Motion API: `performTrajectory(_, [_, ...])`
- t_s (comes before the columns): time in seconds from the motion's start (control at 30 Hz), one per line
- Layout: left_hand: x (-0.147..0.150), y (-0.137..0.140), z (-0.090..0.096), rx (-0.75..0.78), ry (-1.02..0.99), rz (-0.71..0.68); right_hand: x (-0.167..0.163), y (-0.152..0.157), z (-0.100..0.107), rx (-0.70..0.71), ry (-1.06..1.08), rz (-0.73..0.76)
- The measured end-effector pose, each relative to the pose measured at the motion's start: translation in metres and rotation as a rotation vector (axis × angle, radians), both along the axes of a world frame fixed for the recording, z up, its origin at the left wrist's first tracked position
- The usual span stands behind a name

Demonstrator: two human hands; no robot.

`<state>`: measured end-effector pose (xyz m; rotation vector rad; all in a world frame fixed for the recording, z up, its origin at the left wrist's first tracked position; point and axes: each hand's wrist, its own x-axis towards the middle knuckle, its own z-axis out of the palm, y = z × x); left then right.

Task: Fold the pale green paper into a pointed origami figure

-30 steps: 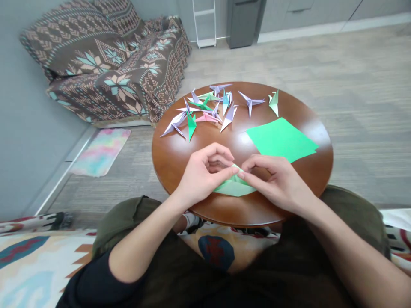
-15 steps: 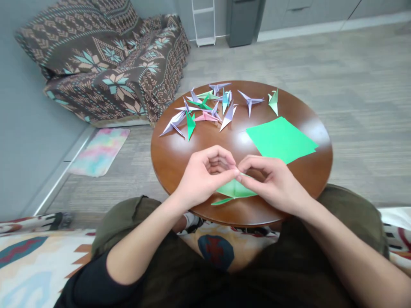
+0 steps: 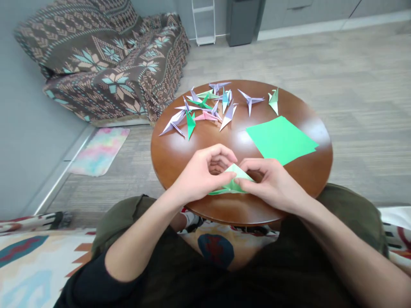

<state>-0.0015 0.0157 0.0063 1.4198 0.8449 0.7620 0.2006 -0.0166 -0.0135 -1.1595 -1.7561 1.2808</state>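
Between my hands, at the near side of the round table, is a piece of light green origami paper (image 3: 235, 185), folded so that a pale pointed tip faces away from me. My left hand (image 3: 210, 173) grips its left side, the thumb pressing on the paper and the fingers curled behind. From the right, my right hand (image 3: 266, 179) pinches the other side, its thumb close to the left one. Part of the paper is hidden beneath both hands. Beyond the right hand lie green paper sheets (image 3: 281, 139), flat on the table.
Several folded paper cranes (image 3: 205, 102) in purple, green, pink and blue crowd the far left of the brown table (image 3: 173, 160). A purple crane (image 3: 250, 102) and a light green one (image 3: 273, 102) stand farther right. A patterned sofa (image 3: 128, 77) is behind, at left.
The light green paper's near flap has been folded up and away from me; its pale tip now shows above my thumbs. Both thumbs have moved slightly down the paper.
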Motion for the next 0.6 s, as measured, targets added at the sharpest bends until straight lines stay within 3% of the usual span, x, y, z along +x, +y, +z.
performTrajectory(0.1, [-0.001, 0.001, 0.0, -0.075, 0.021, -0.047, 0.0, -0.001, 0.001, -0.008, -0.005, 0.001])
performTrajectory(0.23, [-0.003, 0.003, -0.002, -0.099, -0.044, 0.004, -0.001, -0.002, 0.003, 0.013, -0.041, 0.017])
performTrajectory(0.47, [-0.003, 0.006, -0.01, -0.109, -0.146, 0.055, -0.003, -0.004, 0.007, 0.041, -0.1, 0.065])
performTrajectory(0.6, [-0.007, 0.011, -0.007, -0.036, -0.206, 0.162, -0.005, -0.004, 0.005, 0.006, -0.105, 0.109])
